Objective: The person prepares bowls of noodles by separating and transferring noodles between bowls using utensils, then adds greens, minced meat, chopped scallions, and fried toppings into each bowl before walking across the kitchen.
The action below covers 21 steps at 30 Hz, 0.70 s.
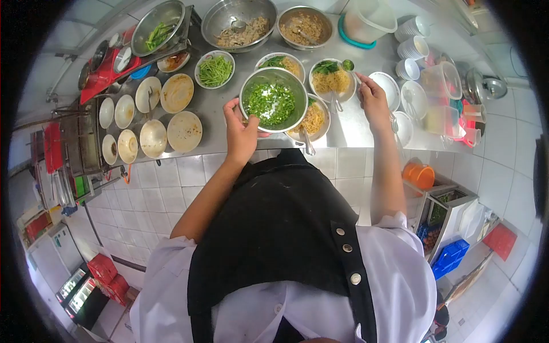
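My left hand (pixel 241 132) grips the rim of a steel bowl (pixel 247 91) of chopped green onion, which is held above the counter. In my right hand (pixel 372 97) is a spoon (pixel 347 65) with green bits in its bowl, over the edge of a bowl of noodles and greens (pixel 331 81). Partly behind the steel bowl lies another bowl of noodles and greens (pixel 292 67). A third noodle bowl (pixel 314 120), with a spoon resting in it, sits near the counter's front edge.
Used white bowls (pixel 185 131) stand at the left. Cut green vegetables (pixel 215 71) fill a bowl behind them. Two large steel bowls of food (pixel 239 26) and a clear tub (pixel 370 22) line the back. White plates (pixel 385 90), stacked cups (pixel 413 48) and plastic containers (pixel 443 80) are at the right.
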Tool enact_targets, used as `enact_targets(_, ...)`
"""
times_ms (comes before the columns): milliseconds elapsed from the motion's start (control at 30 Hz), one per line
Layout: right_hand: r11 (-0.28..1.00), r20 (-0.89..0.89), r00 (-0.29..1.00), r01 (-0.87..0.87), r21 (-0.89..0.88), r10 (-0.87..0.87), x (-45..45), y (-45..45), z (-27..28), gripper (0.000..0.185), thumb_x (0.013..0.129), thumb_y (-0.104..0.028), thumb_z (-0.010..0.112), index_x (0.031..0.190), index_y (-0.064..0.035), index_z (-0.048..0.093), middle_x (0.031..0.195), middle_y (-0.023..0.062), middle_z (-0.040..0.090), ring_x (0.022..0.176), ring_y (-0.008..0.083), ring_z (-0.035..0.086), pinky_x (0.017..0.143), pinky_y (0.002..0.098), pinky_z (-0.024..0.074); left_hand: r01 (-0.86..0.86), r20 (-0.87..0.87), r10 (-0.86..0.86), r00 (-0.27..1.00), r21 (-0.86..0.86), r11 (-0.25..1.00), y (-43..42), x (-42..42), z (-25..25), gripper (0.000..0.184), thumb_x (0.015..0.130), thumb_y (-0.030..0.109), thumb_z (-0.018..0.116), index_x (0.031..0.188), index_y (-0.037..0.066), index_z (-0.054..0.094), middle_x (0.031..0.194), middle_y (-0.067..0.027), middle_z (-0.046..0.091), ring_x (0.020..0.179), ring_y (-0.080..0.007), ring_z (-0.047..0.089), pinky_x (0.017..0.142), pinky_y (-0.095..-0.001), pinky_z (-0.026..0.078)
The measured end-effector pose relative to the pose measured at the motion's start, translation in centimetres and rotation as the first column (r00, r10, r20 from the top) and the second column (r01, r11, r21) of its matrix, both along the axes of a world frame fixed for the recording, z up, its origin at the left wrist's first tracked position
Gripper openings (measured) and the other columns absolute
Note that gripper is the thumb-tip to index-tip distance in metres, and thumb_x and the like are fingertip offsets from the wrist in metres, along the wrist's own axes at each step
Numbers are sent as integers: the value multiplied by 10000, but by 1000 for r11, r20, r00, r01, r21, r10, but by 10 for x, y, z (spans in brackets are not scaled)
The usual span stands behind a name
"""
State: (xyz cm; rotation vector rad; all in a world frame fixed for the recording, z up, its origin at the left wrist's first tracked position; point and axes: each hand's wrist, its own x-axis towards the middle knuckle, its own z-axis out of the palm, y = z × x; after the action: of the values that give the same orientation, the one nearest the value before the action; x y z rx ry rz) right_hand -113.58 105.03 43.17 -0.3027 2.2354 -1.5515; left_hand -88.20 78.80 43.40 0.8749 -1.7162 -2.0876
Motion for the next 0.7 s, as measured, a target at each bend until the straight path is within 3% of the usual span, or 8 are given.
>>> enact_targets(67,997,165,986,0,-71,12,12,-3,10,368,1051,-143,547,1370,-67,714,862,-39,619,720,47,517,656,219,435,12,5,-12,1000,18,1000,1,-2,-2,546,1000,-67,483,1451,71,209,1484,-222,496,1108,-273,706,672,-335,711)
enact_targets(167,991,174,979,-89,-104,106,44,-21,35,370,1046,-142,551,1370,-64,713,844,-59,591,713,27,500,630,192,407,42,-14,-42,999,48,998,5,-6,-5,549,1000,-72,479,1453,80,208,1504,-220,473,1117,-270,699,673,-334,712)
enact_targets(200,988,182,972,-134,-78,146,51,-26,31,368,1051,-123,544,1377,-82,709,830,-11,636,721,75,570,638,241,452,68,-16,-67,998,45,997,6,-6,-6,552,999,-76,478,1454,83,207,1512,-217,464,1122,-268,696,672,-332,712)
enact_targets(300,954,-249,927,-297,-34,280,87,-53,17,361,1005,-55,584,1329,-109,732,902,74,680,743,200,661,695,338,533,123,-39,-122,992,38,992,13,-8,0,533,984,-73,513,1424,67,246,1495,-193,453,1130,-267,673,655,-325,707)
enact_targets(400,833,-455,743,-247,496,491,122,-79,54,373,924,-12,630,1258,-122,753,975,135,668,835,320,694,799,435,568,178,-68,-177,982,12,984,20,-3,6,521,985,-73,525,1419,57,267,1477,-179,446,1088,-238,672,628,-293,693)
enact_targets(533,648,-476,454,-385,657,753,145,-61,67,400,864,-21,644,1234,-121,756,957,104,625,948,296,680,815,446,558,192,-139,-192,971,-14,981,16,10,13,543,985,-91,516,1435,63,255,1503,-192,426,1106,-232,666,639,-294,694)
enact_targets(700,680,-493,564,-177,712,663,162,-53,90,396,878,-26,620,1239,-128,746,986,99,641,958,294,692,806,424,578,288,-139,-299,944,-90,953,7,32,24,569,984,-121,487,1451,76,227,1598,-207,346,1193,-248,635,687,-286,699)
